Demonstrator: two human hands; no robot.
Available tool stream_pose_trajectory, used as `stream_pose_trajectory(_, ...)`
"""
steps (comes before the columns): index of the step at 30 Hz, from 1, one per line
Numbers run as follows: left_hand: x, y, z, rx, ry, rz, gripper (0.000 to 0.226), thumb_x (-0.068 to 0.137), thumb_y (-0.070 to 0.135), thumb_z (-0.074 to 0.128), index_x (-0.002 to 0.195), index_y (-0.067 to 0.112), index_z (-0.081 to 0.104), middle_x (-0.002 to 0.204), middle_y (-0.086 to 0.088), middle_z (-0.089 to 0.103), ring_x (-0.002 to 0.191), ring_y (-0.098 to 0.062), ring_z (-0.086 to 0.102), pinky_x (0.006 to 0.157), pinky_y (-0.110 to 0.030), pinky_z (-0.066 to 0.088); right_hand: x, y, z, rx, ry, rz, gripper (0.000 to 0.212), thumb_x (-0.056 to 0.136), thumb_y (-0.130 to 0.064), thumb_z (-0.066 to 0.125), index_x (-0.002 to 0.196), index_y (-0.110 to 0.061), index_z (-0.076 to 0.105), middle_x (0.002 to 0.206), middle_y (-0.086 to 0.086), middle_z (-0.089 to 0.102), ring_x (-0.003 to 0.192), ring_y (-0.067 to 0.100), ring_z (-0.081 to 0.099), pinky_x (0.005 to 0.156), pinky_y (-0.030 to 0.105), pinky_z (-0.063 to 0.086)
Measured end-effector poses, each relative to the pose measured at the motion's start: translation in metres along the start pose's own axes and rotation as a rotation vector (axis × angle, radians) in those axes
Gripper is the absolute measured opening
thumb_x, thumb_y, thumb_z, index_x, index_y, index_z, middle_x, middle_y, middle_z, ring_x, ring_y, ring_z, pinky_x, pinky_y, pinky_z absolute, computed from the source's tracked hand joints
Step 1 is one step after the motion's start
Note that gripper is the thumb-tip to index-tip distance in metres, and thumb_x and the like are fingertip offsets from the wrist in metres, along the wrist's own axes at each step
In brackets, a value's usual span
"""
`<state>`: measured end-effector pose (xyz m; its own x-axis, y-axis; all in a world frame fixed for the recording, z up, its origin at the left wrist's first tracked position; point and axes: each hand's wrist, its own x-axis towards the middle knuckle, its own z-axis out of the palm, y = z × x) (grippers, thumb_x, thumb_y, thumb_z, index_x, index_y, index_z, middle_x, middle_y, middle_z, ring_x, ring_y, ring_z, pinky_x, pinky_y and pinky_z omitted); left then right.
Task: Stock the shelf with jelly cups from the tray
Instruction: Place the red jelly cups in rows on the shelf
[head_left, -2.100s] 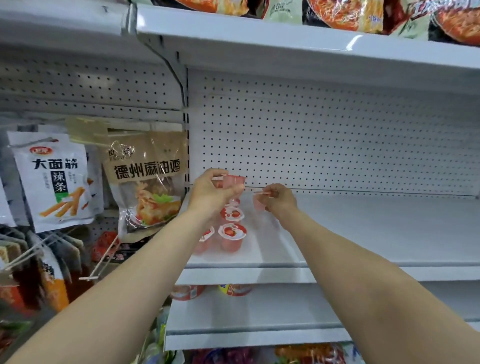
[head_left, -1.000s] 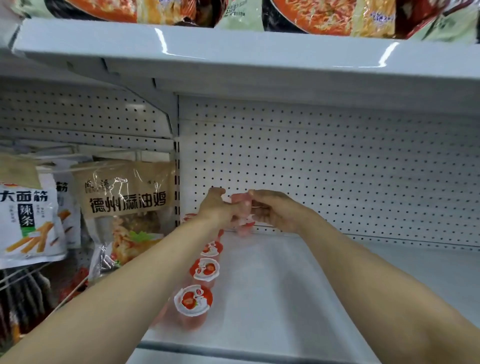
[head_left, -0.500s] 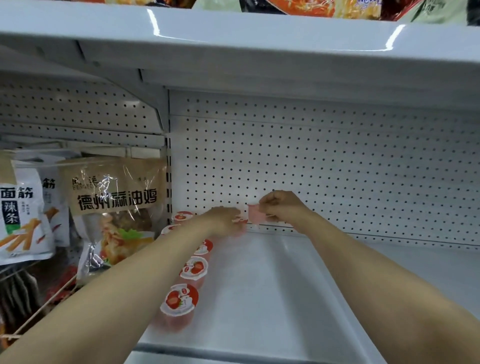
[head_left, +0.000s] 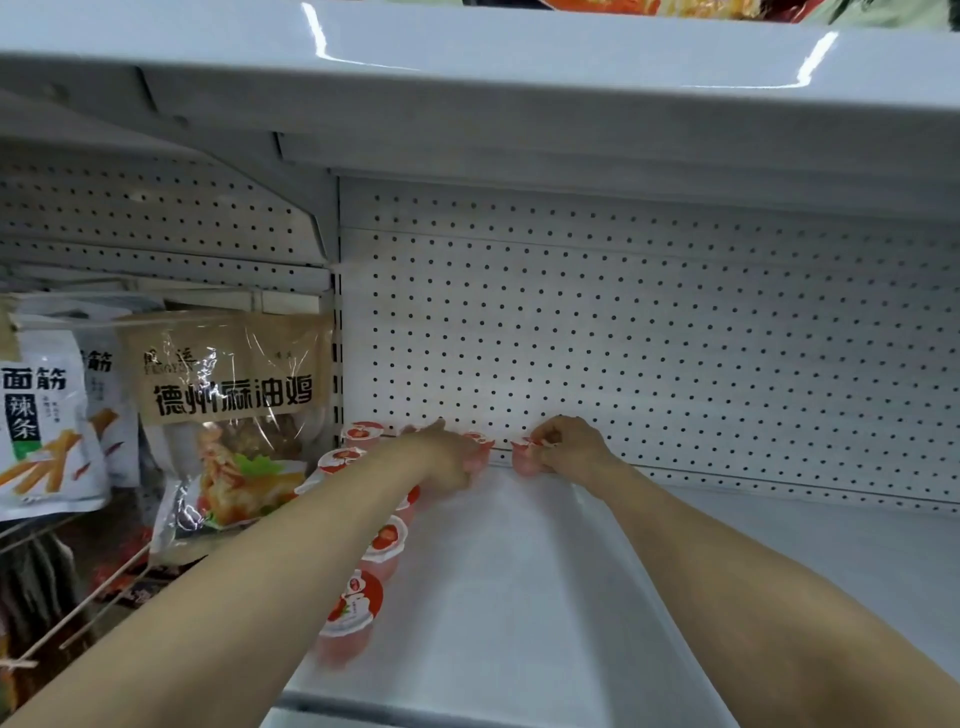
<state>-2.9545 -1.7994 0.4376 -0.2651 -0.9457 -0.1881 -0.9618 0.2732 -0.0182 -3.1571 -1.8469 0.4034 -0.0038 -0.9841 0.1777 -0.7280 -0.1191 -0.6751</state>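
Both arms reach deep to the back of the white metal shelf (head_left: 519, 597), right up against the white perforated back panel (head_left: 623, 338). The right hand (head_left: 563, 447) has its fingers curled round a small pink jelly cup with a red-and-white foil lid (head_left: 524, 457), setting it down where shelf meets panel. The left hand (head_left: 447, 457) is just beside it, fingers wrapped over a second pink jelly cup (head_left: 478, 449) of the same kind; only the cup's edge shows past the knuckles, so I cannot tell how firm that hold is.

A row of matching pink cups with strawberry lids (head_left: 358, 603) runs from the back corner toward the front edge along the left side, partly hidden under the left forearm. The tray itself is nowhere in view.

The risks, as I judge them: the left forearm hangs directly over that row, and drawing it back low could sweep a cup over or nudge the front one off the lip. The two cups in hand sit close together, so letting one go carelessly might knock its neighbour. The cups look light and narrow-based, easy to tip on smooth metal.

To the left, a brown-and-clear bag of braised chicken (head_left: 234, 421) and a white snack packet with orange sticks (head_left: 41, 415) hang in the next bay.
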Motion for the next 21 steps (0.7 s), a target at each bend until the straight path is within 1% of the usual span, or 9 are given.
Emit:
stream_pose_trajectory(2,-0.003,0.003,0.000,-0.023,0.023,-0.001,0.058,0.099,0.028,0.046,0.153,0.034,0.024,0.163,-0.005,0.018,0.151,-0.028,0.007,0.119,-0.050,0.017,0.001,-0.003,0.002,-0.018,0.020,0.024,0.033,0.084,-0.027,0.076,0.114,-0.016,0.067,0.112,-0.005,0.063,0.098,0.010,0.055,0.082,0.018,0.039)
stream_pose_trajectory(4,-0.001,0.004,0.003,-0.039,0.026,0.014,0.060,0.099,0.025,0.048,0.153,0.032,0.024,0.163,-0.004,0.018,0.151,-0.026,0.006,0.119,-0.051,0.017,0.000,-0.007,0.005,-0.078,0.020,0.026,0.038,0.085,-0.030,0.073,0.119,-0.014,0.065,0.117,-0.003,0.063,0.102,0.012,0.056,0.083,0.018,0.038)
stream_pose_trajectory(6,-0.002,0.006,0.006,-0.071,0.032,0.011,0.063,0.099,0.024,0.047,0.155,0.031,0.019,0.164,-0.002,0.014,0.152,-0.026,0.002,0.120,-0.052,0.013,-0.001,-0.011,0.008,-0.125,0.020,0.033,0.044,0.087,-0.031,0.071,0.126,-0.014,0.060,0.126,0.001,0.062,0.114,0.017,0.057,0.087,0.021,0.040)
stream_pose_trajectory(8,0.000,0.005,0.006,-0.106,0.048,0.015,0.062,0.100,0.023,0.046,0.155,0.030,0.019,0.164,0.000,0.015,0.152,-0.027,0.003,0.120,-0.051,0.013,-0.003,-0.015,0.008,-0.115,0.014,0.061,0.055,0.087,-0.033,0.071,0.135,-0.012,0.052,0.134,0.004,0.057,0.122,0.021,0.054,0.095,0.025,0.042)
stream_pose_trajectory(10,0.003,-0.001,0.005,-0.165,0.102,0.017,0.060,0.098,0.027,0.048,0.154,0.028,0.026,0.160,-0.001,0.026,0.149,-0.030,0.015,0.118,-0.050,0.022,-0.005,-0.021,0.001,-0.129,0.009,0.066,0.065,0.087,-0.035,0.071,0.141,-0.012,0.045,0.139,0.007,0.053,0.125,0.023,0.053,0.096,0.027,0.043)
stream_pose_trajectory(13,-0.002,-0.014,-0.001,-0.372,0.263,-0.051,0.067,0.090,0.031,0.064,0.150,0.025,0.034,0.151,-0.006,0.042,0.134,-0.028,0.043,0.108,-0.038,0.040,-0.010,-0.043,-0.018,-0.264,0.022,-0.034,0.062,0.090,-0.035,0.069,0.142,-0.012,0.043,0.138,0.010,0.055,0.122,0.027,0.055,0.095,0.032,0.047)
stream_pose_trajectory(15,-0.015,-0.025,-0.009,-0.495,0.406,-0.073,0.070,0.088,0.028,0.068,0.150,0.024,0.036,0.150,-0.006,0.044,0.130,-0.025,0.047,0.104,-0.033,0.042,-0.016,-0.067,-0.029,-0.338,0.041,-0.111,0.060,0.093,-0.037,0.066,0.143,-0.013,0.043,0.134,0.011,0.057,0.120,0.028,0.055,0.094,0.035,0.048)
stream_pose_trajectory(18,-0.040,-0.048,-0.019,-0.512,0.572,-0.122,0.064,0.094,0.043,0.058,0.149,0.018,0.036,0.150,-0.008,0.043,0.132,-0.028,0.046,0.104,-0.035,0.041,-0.029,-0.111,-0.032,-0.401,0.068,-0.209,0.059,0.095,-0.043,0.061,0.144,-0.016,0.042,0.137,0.010,0.055,0.124,0.027,0.053,0.095,0.034,0.045)
stream_pose_trajectory(21,-0.071,-0.078,-0.021,-0.489,0.618,-0.191,0.062,0.098,0.052,0.044,0.147,0.014,0.040,0.148,-0.013,0.045,0.131,-0.033,0.047,0.104,-0.039,0.043,-0.046,-0.152,-0.022,-0.405,0.078,-0.274,0.058,0.097,-0.049,0.055,0.146,-0.019,0.042,0.144,0.008,0.051,0.126,0.026,0.052,0.094,0.033,0.044)
